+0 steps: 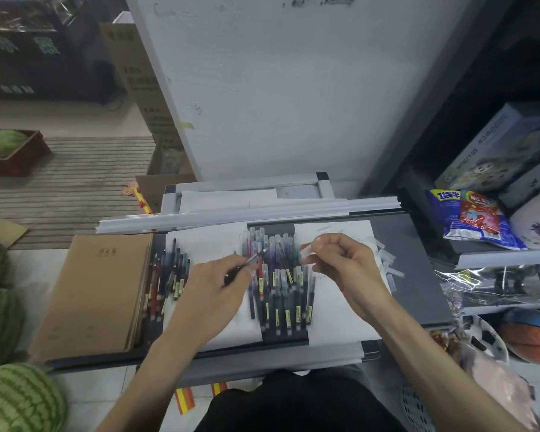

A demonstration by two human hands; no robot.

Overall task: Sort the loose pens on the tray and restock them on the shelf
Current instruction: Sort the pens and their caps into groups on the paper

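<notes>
The left hand [212, 285] curls its fingers around a slim dark pen [250, 260], whose tip points toward one o'clock. The right hand [346, 266] pinches a clear plastic cap [306, 251] between thumb and forefinger, just beside that tip but apart from it.

Both hands hover over a flat dark grey tray [418, 260] spread with white paper sheets [334, 319]. At the tray's centre lies a wide bunch of capped pens [281, 288]. A smaller bunch of pens [169, 275] lies at nine o'clock of it, and a heap of clear loose caps [387, 263] at three o'clock.

A stack of brown paper notebooks [97, 294] fills the tray's nine o'clock end. Striped green watermelons [0, 322] sit further out at eight o'clock. A cluttered metal shelf [505, 256] stands at three o'clock.
</notes>
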